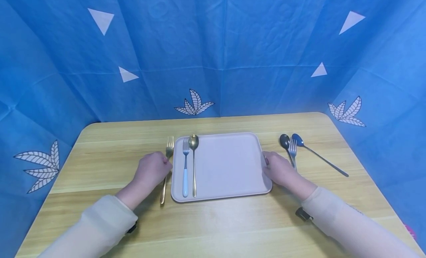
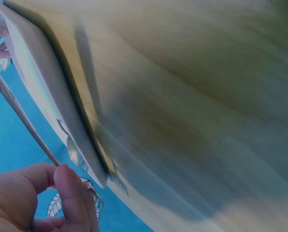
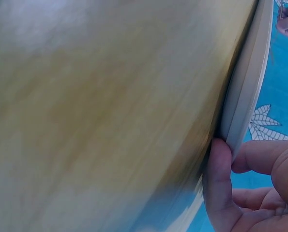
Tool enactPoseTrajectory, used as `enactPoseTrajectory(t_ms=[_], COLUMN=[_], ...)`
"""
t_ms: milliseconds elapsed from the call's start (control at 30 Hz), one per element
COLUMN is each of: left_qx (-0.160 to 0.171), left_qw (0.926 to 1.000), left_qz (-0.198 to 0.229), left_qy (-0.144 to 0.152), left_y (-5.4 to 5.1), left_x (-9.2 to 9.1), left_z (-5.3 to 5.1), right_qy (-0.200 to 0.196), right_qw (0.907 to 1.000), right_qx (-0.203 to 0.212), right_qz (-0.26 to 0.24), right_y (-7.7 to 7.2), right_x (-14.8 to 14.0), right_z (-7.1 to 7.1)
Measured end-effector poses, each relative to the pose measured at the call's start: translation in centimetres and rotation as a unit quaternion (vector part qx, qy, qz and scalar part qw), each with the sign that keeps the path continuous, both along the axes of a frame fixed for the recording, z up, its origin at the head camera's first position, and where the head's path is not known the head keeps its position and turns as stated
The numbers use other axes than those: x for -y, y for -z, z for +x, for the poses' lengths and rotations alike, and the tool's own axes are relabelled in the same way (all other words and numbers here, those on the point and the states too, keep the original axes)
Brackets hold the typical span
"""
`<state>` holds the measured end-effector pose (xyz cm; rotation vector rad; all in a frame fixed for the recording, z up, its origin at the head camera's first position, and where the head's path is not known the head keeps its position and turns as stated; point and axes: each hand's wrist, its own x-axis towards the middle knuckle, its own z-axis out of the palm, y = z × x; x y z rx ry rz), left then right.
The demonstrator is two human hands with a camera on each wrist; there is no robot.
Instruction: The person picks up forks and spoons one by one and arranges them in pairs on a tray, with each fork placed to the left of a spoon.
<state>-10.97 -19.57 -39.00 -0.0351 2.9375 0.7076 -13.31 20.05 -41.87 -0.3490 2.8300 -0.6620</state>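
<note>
The left hand (image 1: 152, 170), fingers curled, pinches the gold fork (image 1: 169, 148) beside the tray (image 1: 227, 165); a slack hold could drop it. The blue-handled fork (image 1: 185, 175) and gold spoon (image 1: 194, 162), 2 loose pieces aboard, might slide if the right hand (image 1: 281, 169), pinching the tray's right edge, tugs.

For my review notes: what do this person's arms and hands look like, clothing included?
The left sleeve and right sleeve are long, loose and pale off-white. A small black fitting shows beneath each cuff. The left hand and right hand wear no gloves.
</note>
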Motion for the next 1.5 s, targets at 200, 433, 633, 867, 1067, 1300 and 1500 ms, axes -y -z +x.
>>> enactPoseTrajectory(t_ms=[200, 433, 633, 867, 1067, 1300, 1500], left_qx=[0.002, 0.013, 0.021, 0.02, 0.016, 0.018, 0.007], left_qw=[1.0, 0.9999, 0.9996, 0.9996, 0.9994, 0.9993, 0.9993], left_qz=[-0.001, 0.009, 0.015, 0.019, 0.031, 0.034, 0.038], left_qy=[-0.002, -0.008, -0.007, -0.009, -0.007, -0.004, 0.003], left_y=[-0.3, -0.5, -0.6, -0.5, -0.3, 0.0, 0.1], left_x=[-0.9, -2.0, -2.7, -3.6, -4.4, -5.2, -5.8], left_z=[-0.2, -0.5, -0.8, -1.1, -1.2, -1.3, -1.5], right_qy=[0.001, 0.001, -0.001, -0.004, -0.004, -0.006, -0.002], right_qw=[1.0, 1.0, 1.0, 1.0, 1.0, 1.0, 1.0], right_qx=[0.004, 0.003, -0.003, -0.004, -0.004, -0.005, -0.002], right_qz=[0.001, 0.002, 0.002, 0.003, 0.004, 0.004, 0.001], right_y=[-0.1, -0.2, -0.1, -0.1, -0.2, -0.2, -0.1], right_x=[0.0, 0.0, 0.0, -0.1, 0.0, 0.1, 0.0], right_z=[0.0, 0.0, -0.1, 0.0, 0.0, 0.0, 0.0])
